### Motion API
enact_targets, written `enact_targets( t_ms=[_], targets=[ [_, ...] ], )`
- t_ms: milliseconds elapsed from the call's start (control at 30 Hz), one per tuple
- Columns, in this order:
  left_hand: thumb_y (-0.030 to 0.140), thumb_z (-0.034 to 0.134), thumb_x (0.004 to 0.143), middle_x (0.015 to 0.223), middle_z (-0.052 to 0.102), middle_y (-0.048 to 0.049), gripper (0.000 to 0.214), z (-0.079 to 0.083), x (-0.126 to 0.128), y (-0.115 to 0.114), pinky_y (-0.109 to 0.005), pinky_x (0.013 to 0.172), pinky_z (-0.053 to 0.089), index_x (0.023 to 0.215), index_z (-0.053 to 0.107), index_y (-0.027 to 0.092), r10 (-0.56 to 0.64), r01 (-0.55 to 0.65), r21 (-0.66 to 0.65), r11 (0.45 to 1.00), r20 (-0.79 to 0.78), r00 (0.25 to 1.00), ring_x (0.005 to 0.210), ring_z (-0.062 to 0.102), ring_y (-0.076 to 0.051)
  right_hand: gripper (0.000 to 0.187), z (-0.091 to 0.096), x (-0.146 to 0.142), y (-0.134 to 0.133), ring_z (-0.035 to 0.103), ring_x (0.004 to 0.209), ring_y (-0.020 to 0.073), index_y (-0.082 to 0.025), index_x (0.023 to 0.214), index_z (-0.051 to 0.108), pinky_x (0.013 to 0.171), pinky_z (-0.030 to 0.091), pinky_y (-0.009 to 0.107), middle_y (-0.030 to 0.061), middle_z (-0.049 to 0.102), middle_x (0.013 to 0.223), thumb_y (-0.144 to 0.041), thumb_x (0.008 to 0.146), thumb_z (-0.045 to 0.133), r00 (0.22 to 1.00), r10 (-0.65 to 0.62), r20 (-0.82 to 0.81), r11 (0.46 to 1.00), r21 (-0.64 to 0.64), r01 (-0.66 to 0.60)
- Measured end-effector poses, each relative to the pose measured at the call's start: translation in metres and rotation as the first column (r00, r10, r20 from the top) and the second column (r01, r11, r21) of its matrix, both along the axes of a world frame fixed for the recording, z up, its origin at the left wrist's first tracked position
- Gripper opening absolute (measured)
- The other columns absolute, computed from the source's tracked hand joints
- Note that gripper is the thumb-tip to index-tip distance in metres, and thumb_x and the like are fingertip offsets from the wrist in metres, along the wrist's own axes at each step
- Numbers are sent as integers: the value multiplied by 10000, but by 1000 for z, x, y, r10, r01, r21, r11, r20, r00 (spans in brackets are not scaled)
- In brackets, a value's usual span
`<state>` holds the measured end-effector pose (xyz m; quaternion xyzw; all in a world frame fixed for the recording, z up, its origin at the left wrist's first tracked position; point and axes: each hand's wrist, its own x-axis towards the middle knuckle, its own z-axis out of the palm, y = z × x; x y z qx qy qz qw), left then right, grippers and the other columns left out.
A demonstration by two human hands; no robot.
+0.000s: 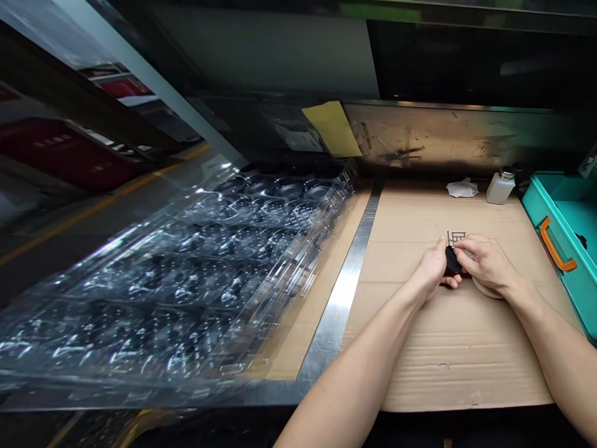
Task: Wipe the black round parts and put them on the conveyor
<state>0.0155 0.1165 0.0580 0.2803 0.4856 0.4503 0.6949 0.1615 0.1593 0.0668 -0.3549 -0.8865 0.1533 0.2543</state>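
Note:
My left hand [436,267] is closed around a small black piece [452,260] with a rounded edge, held above the cardboard sheet [420,348]. Its exact kind does not show. My right hand [485,261] meets it from the right, fingers pinched together at the piece's upper edge. Whatever those fingertips hold is too small to name. Below the right palm, part of a pale beige rounded thing [487,290] shows, mostly covered by the hand.
Clear plastic trays [186,274] with round pockets fill the left side, black round parts at the far end. A metal strip [342,289] borders the cardboard. Beyond my hands are a crumpled white wipe [462,188] and a pump bottle [500,186]. A teal toolbox [573,267] stands right.

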Motion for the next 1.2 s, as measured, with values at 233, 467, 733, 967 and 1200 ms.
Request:
enact_targets(
  t_ms=[233,467,733,967,1200],
  targets=[
    [691,182,954,606,646,-96,784,-10,4,0,-207,344,378,683,623,103,-65,117,165,979,-293,954,360,516,-100,262,6,2,0,588,723,161,-183,843,718,721,431,259,42,648,761,-180,882,458,990,22,141,1000,-4,-22],
    [705,175,941,535,620,-86,799,-8,3,-2,-229,364,385,621,622,125,-112,211,178,961,-447,888,353,511,-114,260,11,3,0,585,706,154,-194,825,717,711,420,253,41,669,776,-197,896,467,983,12,183,1000,0,-12],
    [552,259,990,700,652,-94,606,-5,-12,5,-212,403,346,957,650,90,-20,10,86,996,115,993,458,519,-114,229,10,13,3,665,754,159,-214,861,754,714,444,242,26,745,824,-250,888,529,982,-176,-72,984,-41,173],
    [456,323,976,841,613,-101,483,11,-37,1,-216,462,350,1143,616,111,-114,45,140,989,534,838,592,531,-140,286,-18,41,30,669,902,218,-209,973,754,847,474,314,74,731,986,-366,921,521,844,-488,-222,860,41,508],
    [451,354,961,917,636,-126,469,13,-33,-2,-240,511,385,1199,620,148,-157,72,174,982,546,823,658,560,-169,447,-26,54,39,581,1116,306,-192,1235,653,895,451,404,137,653,1167,-475,952,454,785,-614,81,787,138,602]
  ],
)
